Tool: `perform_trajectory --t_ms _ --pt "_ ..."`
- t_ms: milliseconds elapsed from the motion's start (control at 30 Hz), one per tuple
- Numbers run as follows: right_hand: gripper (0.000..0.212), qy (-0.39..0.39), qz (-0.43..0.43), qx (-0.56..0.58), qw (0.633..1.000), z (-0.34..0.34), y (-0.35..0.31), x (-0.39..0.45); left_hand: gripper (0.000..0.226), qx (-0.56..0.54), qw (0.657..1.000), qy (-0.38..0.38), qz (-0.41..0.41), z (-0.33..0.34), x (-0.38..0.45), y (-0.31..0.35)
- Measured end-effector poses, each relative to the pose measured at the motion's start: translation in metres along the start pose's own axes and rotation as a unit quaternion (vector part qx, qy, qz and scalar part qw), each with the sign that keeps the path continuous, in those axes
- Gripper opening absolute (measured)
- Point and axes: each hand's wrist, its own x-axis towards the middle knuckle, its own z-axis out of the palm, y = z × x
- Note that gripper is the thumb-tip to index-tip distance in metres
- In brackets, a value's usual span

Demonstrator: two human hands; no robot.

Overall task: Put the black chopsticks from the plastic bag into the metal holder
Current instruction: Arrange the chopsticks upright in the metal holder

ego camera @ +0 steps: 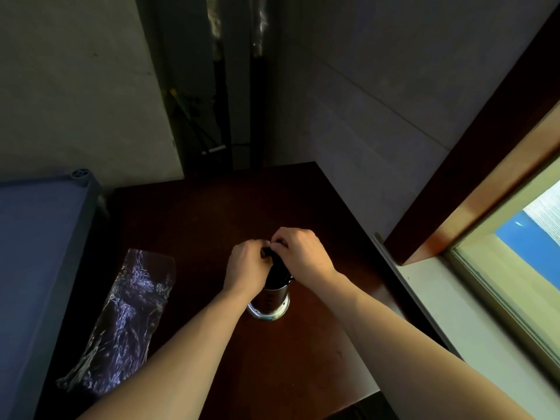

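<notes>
Black chopsticks (277,269) stood as a dark bundle in the metal holder (269,301), their lower ends down inside it and their tops between the two hands. I judged the task nearly done: the bundle was in the holder, and what remained was to let go and perhaps to settle the sticks. Whether every stick was inside, I could not tell, because the room was dim and the hands covered the tops.

Both forearms came in from the near edge and met above the holder. The left hand (247,268) was curled, its fingers closed on the top of the bundle from the left side. The right hand (298,253) was bent down at the wrist, fingertips pinching the same tops from the right, so the two hands touched each other there.

To the left, well apart, the plastic bag (121,322) lay flat and crumpled on the dark wooden table (212,207); it looked empty. Farther left was a blue shelf (42,237).
</notes>
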Motion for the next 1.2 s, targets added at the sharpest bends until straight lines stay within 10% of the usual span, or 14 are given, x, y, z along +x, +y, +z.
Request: perform_trajectory --t_ms 300,500,700,1200 --pt "0.035 -0.105 -0.014 -0.068 0.992 0.018 0.018 0.001 0.051 -0.005 0.997 0.043 -0.058 -0.015 -0.003 -0.020" --pt "0.066 -0.031 -0.026 0.018 0.999 0.015 0.037 -0.015 0.094 -0.023 0.988 -0.102 -0.112 -0.016 -0.011 -0.029" --pt "0.126 -0.122 0.055 0.041 0.990 0.019 0.064 -0.033 0.133 -0.050 0.977 -0.183 -0.095 -0.008 -0.015 -0.031" --pt "0.092 -0.101 0.063 0.148 0.982 0.028 0.062 0.004 0.102 -0.081 0.991 -0.069 -0.084 0.011 -0.002 -0.027"
